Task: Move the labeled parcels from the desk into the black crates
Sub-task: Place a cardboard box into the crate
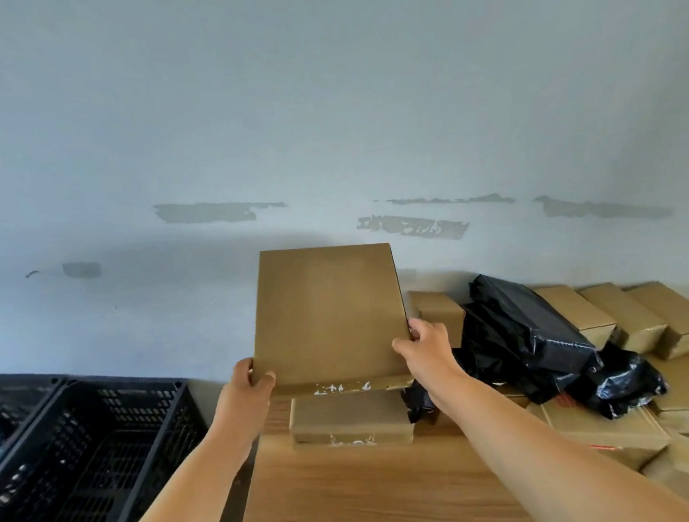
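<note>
Head view: left hand [243, 386] and right hand [423, 348] grip cardboard parcel [328, 318] above desk [361, 495].

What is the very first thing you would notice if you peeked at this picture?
The flat brown cardboard box held up in the middle, in front of the pale wall, gripped at its lower corners by the left hand and the right hand. Next, the shiny black plastic parcels heaped among brown boxes on the wooden desk to the right. A black crate with holes waits at the lower left.
</note>
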Demonstrator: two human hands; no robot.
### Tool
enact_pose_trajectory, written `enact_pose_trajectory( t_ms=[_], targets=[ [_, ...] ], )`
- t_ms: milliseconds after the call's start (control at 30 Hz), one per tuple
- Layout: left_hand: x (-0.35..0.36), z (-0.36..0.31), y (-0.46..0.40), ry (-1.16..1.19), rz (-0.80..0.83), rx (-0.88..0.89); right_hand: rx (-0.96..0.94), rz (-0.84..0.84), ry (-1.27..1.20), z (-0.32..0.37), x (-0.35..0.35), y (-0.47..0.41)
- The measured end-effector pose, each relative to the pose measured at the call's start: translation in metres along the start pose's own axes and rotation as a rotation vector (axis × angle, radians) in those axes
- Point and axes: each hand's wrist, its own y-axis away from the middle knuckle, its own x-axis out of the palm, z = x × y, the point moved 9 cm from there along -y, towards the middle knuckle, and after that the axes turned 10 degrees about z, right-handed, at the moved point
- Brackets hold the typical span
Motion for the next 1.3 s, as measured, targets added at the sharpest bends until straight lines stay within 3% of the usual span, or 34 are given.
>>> enact_pose_trajectory(
  t_ms=[300,567,867,1100,1300],
  targets=[
    [-0.022,-0.103,0.034,0.042,-0.039,0.313,-0.263,-0.184,-0.247,0.080,-0.059,0.049],
    [-0.032,-0.151,0.049,0.062,-0.025,0.498,-0.369,-0.204,-0.443,0.102,-0.085,0.077],
    [-0.060,-0.194,0.059,-0.053,-0.277,0.583,-0.379,0.001,-0.593,0.128,-0.093,0.089],
    [-0.054,-0.199,0.054,0.329,0.060,0.464,-0.360,0.108,-0.624,0.132,-0.092,0.089],
    [-0.052,-0.199,0.059,0.370,0.224,0.475,-0.402,0.128,-0.651,0.135,-0.090,0.096]
  ],
)
